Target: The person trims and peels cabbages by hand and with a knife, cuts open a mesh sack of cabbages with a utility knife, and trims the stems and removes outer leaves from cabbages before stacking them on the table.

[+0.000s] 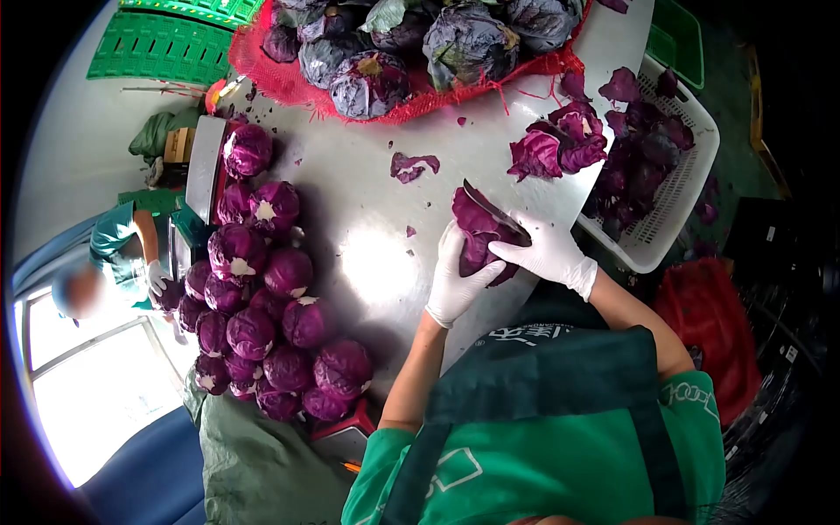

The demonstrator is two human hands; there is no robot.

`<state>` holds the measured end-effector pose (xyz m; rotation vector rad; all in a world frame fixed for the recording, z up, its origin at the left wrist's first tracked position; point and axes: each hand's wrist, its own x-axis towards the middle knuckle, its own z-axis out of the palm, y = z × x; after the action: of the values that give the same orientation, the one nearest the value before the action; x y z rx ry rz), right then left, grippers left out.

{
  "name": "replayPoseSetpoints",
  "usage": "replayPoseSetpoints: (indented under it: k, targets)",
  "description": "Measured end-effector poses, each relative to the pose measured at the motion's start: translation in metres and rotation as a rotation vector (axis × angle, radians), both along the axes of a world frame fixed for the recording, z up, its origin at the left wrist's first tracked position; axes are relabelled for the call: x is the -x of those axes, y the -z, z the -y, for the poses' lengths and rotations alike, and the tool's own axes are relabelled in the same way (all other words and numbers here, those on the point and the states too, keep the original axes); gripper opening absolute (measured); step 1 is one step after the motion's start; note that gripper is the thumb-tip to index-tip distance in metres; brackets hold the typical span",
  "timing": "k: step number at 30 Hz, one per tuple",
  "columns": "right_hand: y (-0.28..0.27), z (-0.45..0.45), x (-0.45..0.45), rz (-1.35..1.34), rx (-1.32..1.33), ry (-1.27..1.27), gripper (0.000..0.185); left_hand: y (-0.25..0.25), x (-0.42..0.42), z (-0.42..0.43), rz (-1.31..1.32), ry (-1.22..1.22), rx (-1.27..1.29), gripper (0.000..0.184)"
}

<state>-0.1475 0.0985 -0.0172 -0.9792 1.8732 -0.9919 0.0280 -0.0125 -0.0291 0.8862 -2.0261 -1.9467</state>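
Both of my hands wear white gloves and meet at a red cabbage (477,219) near the table's front edge. My left hand (457,278) is wrapped round its left and lower side. A thin dark knife blade (492,206) slants across the cabbage's upper right. My right hand (547,254) is closed at the blade's lower end, its thumb pressed on the purple leaves; the handle is hidden. Loose outer leaves (560,144) lie in a heap beyond my right hand. A torn leaf piece (413,166) rests on the metal table (367,192).
Many trimmed red cabbages (284,271) are piled at left. Untrimmed cabbages (468,48) sit on a red mesh sack (306,96) at the back. A white basket (652,249) of leaves stands at right. Another person (122,249) with a gloved hand works beyond the pile.
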Motion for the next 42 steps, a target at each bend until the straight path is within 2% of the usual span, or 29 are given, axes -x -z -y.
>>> replayPoseSetpoints:
  k: [1, 2, 4, 6, 9, 13, 14, 15, 16, 17, 19, 20, 21, 23, 24, 25, 26, 27, 29, 31, 32, 37, 40, 42]
  targets:
    - [-0.011, 0.003, 0.007, 0.048, -0.154, -0.067, 0.069, 0.0, 0.002, -0.002, 0.036, 0.036, 0.157, 0.09]
    - [-0.017, 0.004, 0.01, 0.033, -0.185, -0.056, 0.064, 0.002, 0.001, -0.004, 0.052, 0.062, 0.309, 0.09]
    - [-0.019, 0.004, 0.01, 0.022, -0.217, -0.047, 0.059, 0.004, 0.002, -0.006, 0.035, 0.043, 0.287, 0.091]
    - [-0.017, 0.005, 0.008, -0.12, -0.041, -0.089, 0.051, 0.001, 0.002, -0.008, 0.022, 0.021, 0.268, 0.091]
    - [-0.004, 0.01, 0.016, -0.21, 0.016, -0.15, 0.044, -0.01, 0.005, -0.009, -0.004, 0.015, 0.145, 0.101]
    - [-0.009, 0.011, 0.015, -0.392, -0.014, -0.219, 0.024, -0.011, 0.007, -0.009, 0.025, 0.015, 0.264, 0.104]
    - [-0.004, 0.012, 0.017, -0.341, 0.049, -0.149, 0.018, -0.013, 0.01, -0.008, 0.041, 0.033, 0.283, 0.104]
    - [0.019, 0.017, 0.029, -0.511, 0.282, -0.021, 0.014, -0.015, 0.012, -0.008, 0.055, 0.05, 0.303, 0.104]
    - [0.04, 0.017, 0.045, -0.489, 0.213, 0.038, 0.015, -0.019, 0.014, -0.01, -0.006, 0.066, 0.425, 0.101]
    - [0.051, 0.018, 0.054, -0.467, 0.148, 0.103, 0.017, -0.02, 0.012, -0.014, -0.02, 0.066, 0.432, 0.103]
    - [0.031, 0.019, 0.064, -0.198, -0.099, 0.221, 0.022, -0.022, 0.005, -0.015, 0.049, 0.023, 0.495, 0.102]
    - [0.023, 0.019, 0.071, -0.153, -0.086, 0.262, 0.023, -0.018, 0.001, -0.014, 0.052, -0.05, 0.367, 0.098]
    - [0.023, 0.027, 0.071, -0.198, 0.098, 0.451, 0.027, -0.011, -0.005, -0.012, 0.055, -0.124, 0.237, 0.094]
    - [0.008, 0.024, 0.068, -0.504, 0.123, 0.503, 0.039, -0.002, -0.013, -0.01, 0.052, -0.102, 0.257, 0.092]
    - [-0.005, 0.02, 0.06, -0.416, 0.258, 0.387, 0.049, -0.005, -0.014, -0.009, 0.072, -0.051, 0.269, 0.091]
    - [-0.023, 0.012, 0.045, -0.193, 0.178, 0.196, 0.051, -0.007, -0.015, -0.009, 0.095, 0.004, 0.28, 0.089]
    - [-0.024, 0.004, 0.031, -0.116, 0.352, -0.009, 0.053, -0.006, -0.015, -0.008, 0.097, 0.004, 0.28, 0.089]
    - [-0.025, -0.004, 0.019, -0.075, 0.368, -0.167, 0.049, -0.003, -0.014, -0.008, 0.059, 0.001, 0.236, 0.088]
    - [-0.013, -0.013, -0.005, 0.076, 0.365, -0.207, 0.039, -0.002, -0.011, -0.008, 0.02, -0.013, 0.189, 0.086]
    - [-0.001, -0.015, -0.005, 0.141, 0.335, -0.205, 0.033, -0.009, -0.011, -0.006, 0.053, 0.044, 0.376, 0.083]
    - [0.002, -0.014, -0.003, 0.204, 0.31, -0.198, 0.028, -0.006, -0.013, -0.005, 0.065, 0.043, 0.37, 0.084]
    - [-0.007, -0.016, 0.006, 0.059, 0.351, -0.263, 0.022, -0.007, -0.015, -0.003, 0.079, 0.071, 0.32, 0.083]
    - [-0.007, -0.013, 0.006, -0.077, 0.28, -0.29, 0.024, -0.008, -0.013, -0.004, 0.054, 0.078, 0.325, 0.083]
    - [-0.004, -0.014, 0.005, -0.248, 0.422, -0.295, 0.025, -0.013, -0.011, -0.002, 0.048, 0.142, 0.392, 0.082]
